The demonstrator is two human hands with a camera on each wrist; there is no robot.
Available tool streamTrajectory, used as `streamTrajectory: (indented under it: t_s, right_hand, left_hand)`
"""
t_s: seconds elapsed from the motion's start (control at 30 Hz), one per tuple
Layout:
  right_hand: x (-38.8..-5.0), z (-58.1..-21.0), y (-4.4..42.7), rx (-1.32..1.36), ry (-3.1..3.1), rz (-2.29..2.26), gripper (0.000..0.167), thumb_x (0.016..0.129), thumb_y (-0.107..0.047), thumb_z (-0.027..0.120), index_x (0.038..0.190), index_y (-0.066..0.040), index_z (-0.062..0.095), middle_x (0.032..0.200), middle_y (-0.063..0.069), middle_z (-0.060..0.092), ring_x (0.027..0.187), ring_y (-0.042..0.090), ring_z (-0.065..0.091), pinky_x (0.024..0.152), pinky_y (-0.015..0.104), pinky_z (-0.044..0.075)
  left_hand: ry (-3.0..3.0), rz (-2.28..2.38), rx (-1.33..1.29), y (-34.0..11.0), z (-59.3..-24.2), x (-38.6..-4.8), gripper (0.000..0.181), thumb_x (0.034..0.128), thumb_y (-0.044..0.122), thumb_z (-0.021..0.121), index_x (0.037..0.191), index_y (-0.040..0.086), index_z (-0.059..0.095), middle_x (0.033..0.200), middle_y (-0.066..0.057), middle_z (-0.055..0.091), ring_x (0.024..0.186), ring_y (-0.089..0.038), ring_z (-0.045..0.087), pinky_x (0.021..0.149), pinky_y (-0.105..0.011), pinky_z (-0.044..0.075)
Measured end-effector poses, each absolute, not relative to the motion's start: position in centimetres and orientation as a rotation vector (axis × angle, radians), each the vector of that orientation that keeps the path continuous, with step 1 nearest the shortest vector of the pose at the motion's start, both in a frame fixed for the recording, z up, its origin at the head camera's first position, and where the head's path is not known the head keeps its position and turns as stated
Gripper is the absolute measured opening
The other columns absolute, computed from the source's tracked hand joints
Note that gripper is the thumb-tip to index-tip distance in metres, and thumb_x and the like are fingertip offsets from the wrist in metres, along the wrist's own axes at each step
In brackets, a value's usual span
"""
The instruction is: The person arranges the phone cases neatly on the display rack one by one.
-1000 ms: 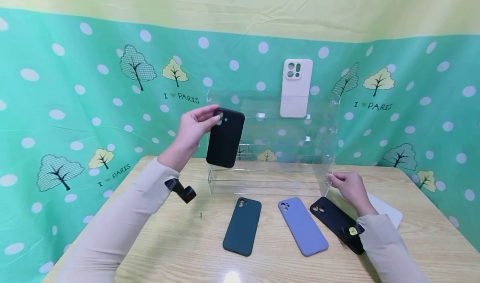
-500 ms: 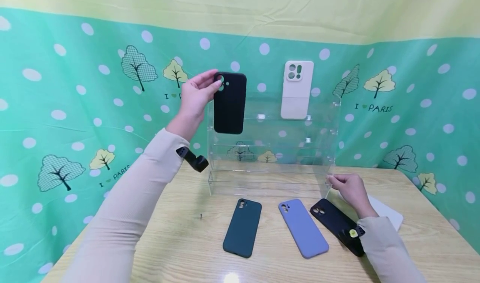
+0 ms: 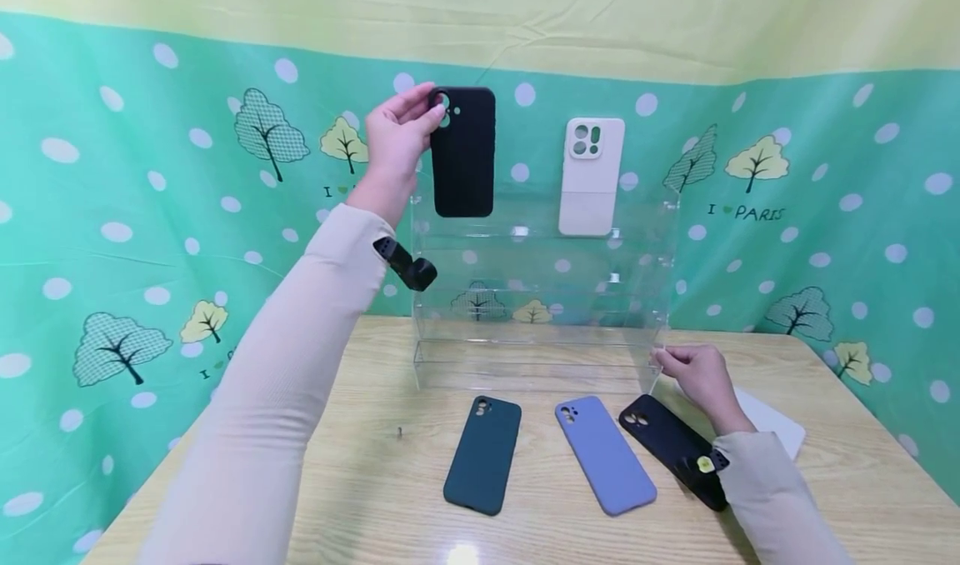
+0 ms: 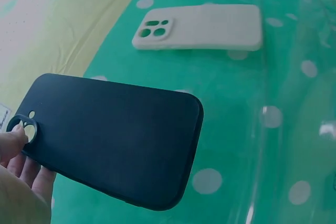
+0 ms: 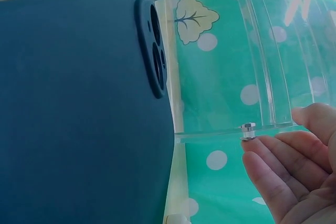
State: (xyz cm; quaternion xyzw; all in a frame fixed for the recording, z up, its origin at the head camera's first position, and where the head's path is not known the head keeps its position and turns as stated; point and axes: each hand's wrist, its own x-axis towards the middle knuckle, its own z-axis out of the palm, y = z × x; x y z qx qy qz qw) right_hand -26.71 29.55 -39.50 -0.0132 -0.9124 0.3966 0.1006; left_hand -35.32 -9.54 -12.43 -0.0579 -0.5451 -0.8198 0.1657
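And there it is, the black phone case (image 3: 467, 161), up above the left part of the clear stand (image 3: 540, 352), upright, with its camera opening at the top left. The left hand (image 3: 397, 144) has it pinched by that corner, thumb at the opening, fingers tucked behind. Down at the stand's lower right side, the right hand (image 3: 697, 373) grips the panel's edge between thumb and fingers, right beside a small metal fastener (image 5: 248, 131). A white case (image 3: 591, 177) stands upright on the stand's upper right! Now the table (image 3: 345, 473) in front of the stand: a dark green case (image 3: 483, 457) left of its middle, a lavender case (image 3: 606, 457) toward its right, and a dark case (image 3: 663, 440) by its right front corner, partly under the right wrist. Behind the stand hangs a green dotted cloth (image 3: 150, 257).
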Motion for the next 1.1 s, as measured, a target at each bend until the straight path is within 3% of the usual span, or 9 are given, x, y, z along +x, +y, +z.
streamTrajectory:
  t_s: [0.37, 0.63, 0.87, 1.1]
  right_hand:
    - [-26.8, -39.5, 29.6, -0.038, -2.693, 1.157, 0.041, 0.095, -0.031, 0.056, 0.113, 0.005, 0.064, 0.106, 0.024, 0.066, 0.095, 0.037, 0.065, 0.065, 0.023, 0.053]
    - [-26.8, -39.6, 29.7, -0.029, -2.682, 1.148, 0.039, 0.095, -0.03, 0.057, 0.111, 0.005, 0.066, 0.104, 0.024, 0.067, 0.094, 0.035, 0.065, 0.059, 0.022, 0.051]
    - [-26.8, -39.4, 29.7, -0.027, -2.684, 1.158, 0.043, 0.095, -0.033, 0.056, 0.114, 0.005, 0.064, 0.108, 0.025, 0.065, 0.096, 0.037, 0.065, 0.075, 0.038, 0.056]
    - [-26.7, -39.5, 29.5, -0.028, -2.692, 1.157, 0.042, 0.095, -0.033, 0.056, 0.113, 0.004, 0.064, 0.107, 0.024, 0.066, 0.094, 0.036, 0.065, 0.075, 0.04, 0.056]
  left_hand:
    - [-1.37, -2.385, -0.169, -9.1, -11.1, -36.5, 0.033, 0.0778, -0.005, 0.072, 0.107, 0.011, 0.072, 0.101, -0.001, 0.072, 0.092, -0.007, 0.067, 0.078, -0.019, 0.054]
    - [-1.329, -2.376, -0.215, -8.4, -11.0, -37.5, 0.035, 0.0784, -0.007, 0.07, 0.11, 0.007, 0.07, 0.103, -0.002, 0.071, 0.094, -0.007, 0.066, 0.078, -0.016, 0.053]
    - [-1.35, -2.358, -0.225, -7.8, -11.2, -38.2, 0.034, 0.0785, -0.008, 0.069, 0.11, 0.005, 0.07, 0.105, -0.005, 0.071, 0.095, -0.008, 0.066, 0.078, -0.013, 0.052]
    - [-1.501, -2.331, -0.1, -7.6, -12.6, -38.7, 0.033, 0.0801, -0.005, 0.069, 0.11, 0.008, 0.07, 0.107, -0.003, 0.07, 0.097, -0.005, 0.065, 0.079, -0.01, 0.05]
